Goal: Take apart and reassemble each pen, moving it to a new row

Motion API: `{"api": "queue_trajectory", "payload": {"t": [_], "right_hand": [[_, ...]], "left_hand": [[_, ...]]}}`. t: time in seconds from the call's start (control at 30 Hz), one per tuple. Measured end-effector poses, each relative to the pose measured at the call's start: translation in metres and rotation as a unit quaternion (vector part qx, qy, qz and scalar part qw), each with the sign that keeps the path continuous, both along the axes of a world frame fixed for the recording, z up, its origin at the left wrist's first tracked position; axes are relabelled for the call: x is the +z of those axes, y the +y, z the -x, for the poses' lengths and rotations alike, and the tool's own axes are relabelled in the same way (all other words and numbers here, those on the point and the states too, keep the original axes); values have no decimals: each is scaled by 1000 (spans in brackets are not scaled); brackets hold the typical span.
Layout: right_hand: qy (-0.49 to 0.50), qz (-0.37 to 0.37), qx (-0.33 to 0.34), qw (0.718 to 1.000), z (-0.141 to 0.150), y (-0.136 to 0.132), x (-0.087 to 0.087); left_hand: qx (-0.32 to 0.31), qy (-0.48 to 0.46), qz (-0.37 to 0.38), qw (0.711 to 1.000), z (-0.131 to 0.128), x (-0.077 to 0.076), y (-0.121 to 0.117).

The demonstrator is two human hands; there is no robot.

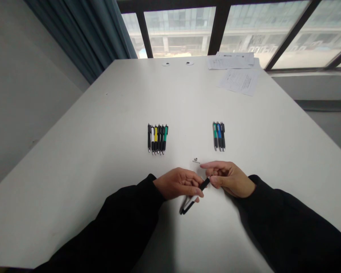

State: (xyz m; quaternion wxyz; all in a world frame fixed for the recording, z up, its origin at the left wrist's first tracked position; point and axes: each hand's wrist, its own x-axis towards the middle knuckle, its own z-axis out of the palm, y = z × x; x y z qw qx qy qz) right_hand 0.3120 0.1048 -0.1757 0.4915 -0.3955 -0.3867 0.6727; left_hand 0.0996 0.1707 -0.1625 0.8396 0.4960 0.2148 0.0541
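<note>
Black pen (204, 184) held in both hands, left hand (179, 184) curled round its middle, right hand (229, 178) pinching the far end.

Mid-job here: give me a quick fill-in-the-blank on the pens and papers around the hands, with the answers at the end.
The right hand pinches a black pen barrel with its ___.
Beyond the left hand, a pen row holds ___ pens.
The shorter pen row runs green, ___, black.
Printed papers lie at the far ___ corner of the table.

Missing words: fingers; six; blue; right.
</note>
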Motion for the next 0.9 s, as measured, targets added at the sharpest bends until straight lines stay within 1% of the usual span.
{"api": "queue_trajectory", "payload": {"t": [0.1, 0.3, 0.5, 0.77, 0.9], "right_hand": [[11, 10, 15, 1000, -2, 0, -1], [28, 22, -22, 999, 0, 0, 3], [0, 21, -33, 999, 2, 0, 5], [10, 58, -22, 998, 1, 0, 9], [-7, 54, -29, 998, 1, 0, 8]], "left_hand": [[8, -3, 9, 1000, 0, -1, 0], [15, 6, 13, 1000, 0, -4, 1], [9, 7, -5, 1000, 0, -2, 0], [20, 25, -20, 999, -1, -2, 0], [18, 21, -20, 999, -1, -2, 0]]}}
